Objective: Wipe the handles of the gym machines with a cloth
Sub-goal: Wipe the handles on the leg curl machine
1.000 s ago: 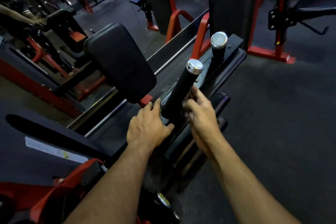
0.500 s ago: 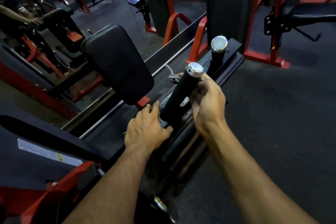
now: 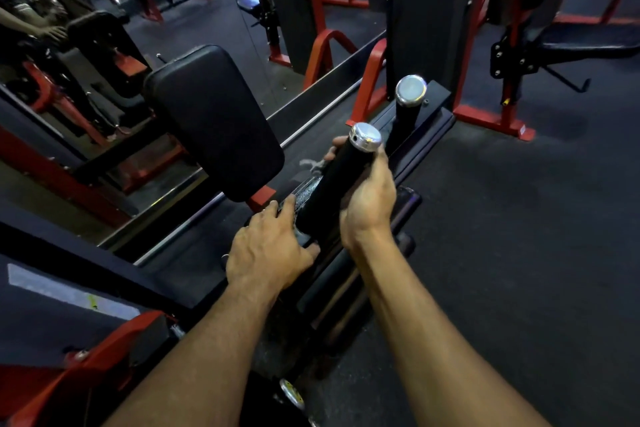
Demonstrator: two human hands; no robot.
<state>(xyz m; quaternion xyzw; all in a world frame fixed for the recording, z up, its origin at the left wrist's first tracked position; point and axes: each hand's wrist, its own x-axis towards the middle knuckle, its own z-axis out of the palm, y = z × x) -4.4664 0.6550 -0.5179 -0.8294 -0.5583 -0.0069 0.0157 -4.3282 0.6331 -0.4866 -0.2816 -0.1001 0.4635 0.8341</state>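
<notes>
Fingers of the right hand curl round the upper part of the near handle, just under its cap, with a scrap of pale cloth poking out past the fingertips on the far side. Its forearm runs up from the lower right. The left hand lies flat, fingers nearly straight, on the black base at the handle's foot, holding nothing. A second ago the right hand sat low by the handle's foot; it has since slid up to the cap, while the left has stayed put. Both handles are black matte cylinders with shiny round metal caps; the far handle stands beyond. A smooth rounded black pad sits to the left.
</notes>
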